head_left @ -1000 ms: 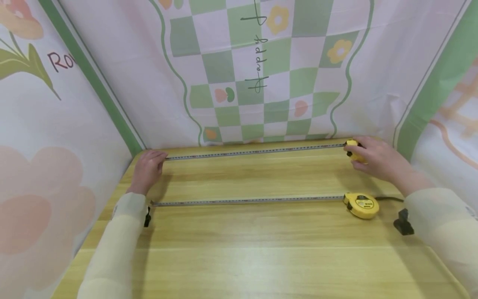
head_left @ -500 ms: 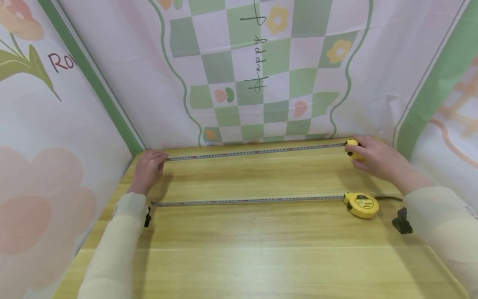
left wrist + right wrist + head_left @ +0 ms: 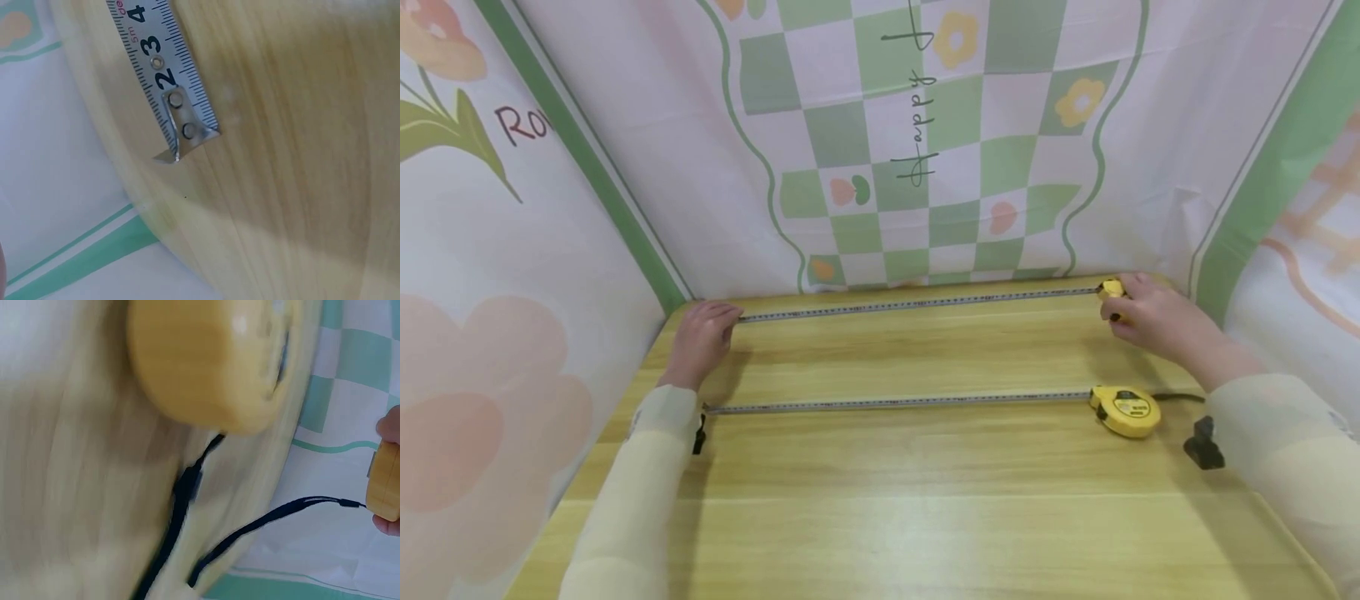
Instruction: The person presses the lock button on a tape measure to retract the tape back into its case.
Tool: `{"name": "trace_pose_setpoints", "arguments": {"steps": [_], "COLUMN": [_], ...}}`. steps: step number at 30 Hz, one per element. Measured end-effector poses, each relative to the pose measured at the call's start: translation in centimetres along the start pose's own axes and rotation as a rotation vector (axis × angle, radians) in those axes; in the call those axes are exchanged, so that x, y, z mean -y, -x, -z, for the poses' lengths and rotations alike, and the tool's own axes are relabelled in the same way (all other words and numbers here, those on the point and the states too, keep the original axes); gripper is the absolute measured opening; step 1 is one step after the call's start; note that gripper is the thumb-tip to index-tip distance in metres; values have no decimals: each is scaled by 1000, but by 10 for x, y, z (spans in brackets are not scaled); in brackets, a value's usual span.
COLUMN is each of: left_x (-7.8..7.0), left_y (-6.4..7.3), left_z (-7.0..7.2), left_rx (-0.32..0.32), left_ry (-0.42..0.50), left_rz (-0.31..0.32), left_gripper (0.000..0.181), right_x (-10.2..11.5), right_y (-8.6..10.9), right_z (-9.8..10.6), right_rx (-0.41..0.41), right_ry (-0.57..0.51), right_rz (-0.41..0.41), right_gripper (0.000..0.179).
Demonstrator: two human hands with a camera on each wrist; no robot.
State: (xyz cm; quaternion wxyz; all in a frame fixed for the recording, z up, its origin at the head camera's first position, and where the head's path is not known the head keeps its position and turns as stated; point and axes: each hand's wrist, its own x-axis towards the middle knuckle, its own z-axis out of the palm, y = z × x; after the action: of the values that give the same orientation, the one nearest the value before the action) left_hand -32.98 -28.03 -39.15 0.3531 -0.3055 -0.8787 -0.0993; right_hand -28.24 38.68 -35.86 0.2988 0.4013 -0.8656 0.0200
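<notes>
Two yellow tape measures lie one behind the other, each with its blade drawn out leftward. My right hand [image 3: 1161, 321] grips the case of the far tape measure [image 3: 1109, 290]; in the right wrist view that case [image 3: 384, 481] shows at the right edge between fingertips. At the far blade's [image 3: 917, 304] left end, my left hand [image 3: 702, 337] pinches the tip, which its fingers hide. Nearer to me, the second tape measure [image 3: 1126, 412] rests on its side, untouched. Its blade [image 3: 895, 402] ends by my left wrist, and the left wrist view shows its metal hook [image 3: 184, 122].
The wooden table [image 3: 910, 500] meets a printed cloth wall [image 3: 902, 200] behind the far tape. Black wrist straps [image 3: 240, 531] trail from both cases. A black device [image 3: 1204, 443] juts from under my right wrist and another black piece [image 3: 699, 435] from my left.
Both hands have shifted slightly to the right, and the far tape measure's case and blade have moved with them. The nearer tape measure has stayed in place.
</notes>
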Motion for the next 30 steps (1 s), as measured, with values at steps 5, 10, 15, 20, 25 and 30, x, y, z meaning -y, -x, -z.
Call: {"name": "trace_pose_setpoints", "arguments": {"steps": [5,10,15,20,25,30], "left_x": [1,2,4,2,2,1], "left_y": [-1,-1,0,-1,-1,0], "left_z": [0,1,-2,-2,-3,-4], "left_rx": [-8,-6,5,5,-17,-50], "left_ry": [9,10,-2,-9,-8,4], "left_rz": [-9,-8,-10,-2,6,26], "left_gripper": [22,21,21,22,23,23], "right_x": [3,9,8,6,4,2], "right_y": [-2,-7,-6,-2,0,2], "right_z": [2,10,11,11,11,12], "right_rx": [17,193,196,163,190,191], "right_ry": [-5,-68,-63,-55,-64,-70], "right_rz": [-37,-278,-292,-261,-282,-283], "right_gripper": [9,68,79,77,78,78]}}
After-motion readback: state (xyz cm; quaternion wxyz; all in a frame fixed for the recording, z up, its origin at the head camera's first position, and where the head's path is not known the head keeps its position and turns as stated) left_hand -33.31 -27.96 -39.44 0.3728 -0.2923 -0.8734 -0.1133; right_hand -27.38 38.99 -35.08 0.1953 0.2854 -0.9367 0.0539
